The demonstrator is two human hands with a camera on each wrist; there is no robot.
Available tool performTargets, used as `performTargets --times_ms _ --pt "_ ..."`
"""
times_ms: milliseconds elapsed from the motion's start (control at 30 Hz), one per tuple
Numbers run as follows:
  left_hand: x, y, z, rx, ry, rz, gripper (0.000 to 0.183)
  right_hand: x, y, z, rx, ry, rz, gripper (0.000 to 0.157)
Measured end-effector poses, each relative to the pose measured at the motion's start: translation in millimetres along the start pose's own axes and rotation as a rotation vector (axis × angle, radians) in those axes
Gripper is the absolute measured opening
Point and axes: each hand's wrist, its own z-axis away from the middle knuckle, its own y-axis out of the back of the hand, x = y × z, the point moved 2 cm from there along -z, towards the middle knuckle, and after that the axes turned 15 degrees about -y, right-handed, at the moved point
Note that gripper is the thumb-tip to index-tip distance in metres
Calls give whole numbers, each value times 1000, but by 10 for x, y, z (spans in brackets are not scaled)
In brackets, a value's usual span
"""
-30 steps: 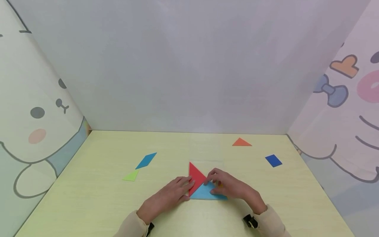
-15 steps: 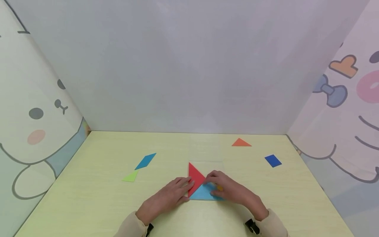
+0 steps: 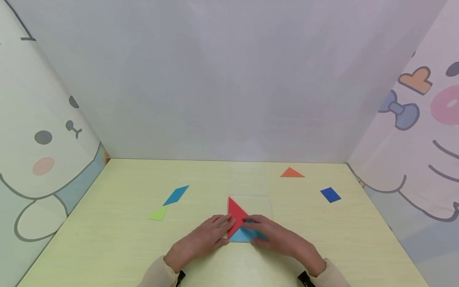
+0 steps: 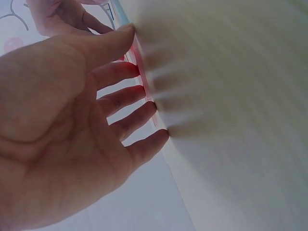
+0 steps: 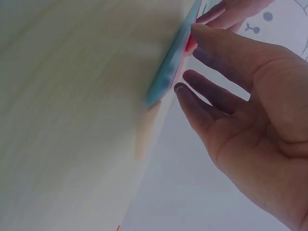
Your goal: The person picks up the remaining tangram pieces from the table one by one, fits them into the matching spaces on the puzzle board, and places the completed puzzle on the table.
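In the head view a red triangle [image 3: 236, 212] and a light blue triangle [image 3: 239, 236] lie edge to edge inside a faint clear square outline [image 3: 271, 209]. My left hand [image 3: 203, 238] rests at the left side of the red triangle, fingertips touching it and the table. The left wrist view shows those fingers [image 4: 118, 72] spread, with bent tips along the red edge. Over the light blue triangle lies my right hand [image 3: 281, 237], covering its right part, index fingertip near the red piece. In the right wrist view an orange-yellow piece [image 5: 146, 129] lies beyond the light blue one.
On the left side of the table are a blue parallelogram [image 3: 176, 195] and a light green triangle [image 3: 157, 214]. An orange triangle [image 3: 292, 173] lies at the back right, a dark blue square [image 3: 330, 195] further right. Cartoon-printed side walls and a plain back wall enclose the table.
My right hand has lowered and flattened over the light blue triangle, its fingers straightening; the yellow bit under it is now hidden in the head view. My left hand stays put.
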Motion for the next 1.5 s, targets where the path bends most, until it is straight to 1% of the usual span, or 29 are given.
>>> performTargets --times_ms 133,233,367,467,633,867,1000,1100,1267,1367,1500 --pt "2 4 0 -9 11 23 60 -23 -25 25 -17 0 -7 53" --pt "3 5 -2 -19 12 27 60 -38 -50 47 -15 15 11 56" --pt "2 5 -3 -29 7 15 61 -66 -86 57 18 59 62 58" --pt "-1 4 -3 -30 2 1 60 -91 -103 55 48 69 102 57" --pt "-8 5 -2 -32 4 6 60 -115 -118 41 59 36 140 56" --pt "-25 33 -12 -44 35 110 64 -142 -137 22 49 -15 157 55" --pt "-57 41 -14 -46 55 145 65 -166 -138 27 46 -39 184 54" --pt "-88 37 -16 -31 71 149 64 -180 -139 33 49 -44 206 53" --pt "-124 47 -25 26 83 134 61 -191 -146 45 70 -34 236 53" --pt "-139 61 -25 69 82 94 57 -194 -158 44 77 -32 242 54" --pt "-166 85 -17 135 103 47 54 -196 -174 43 81 -37 237 54"
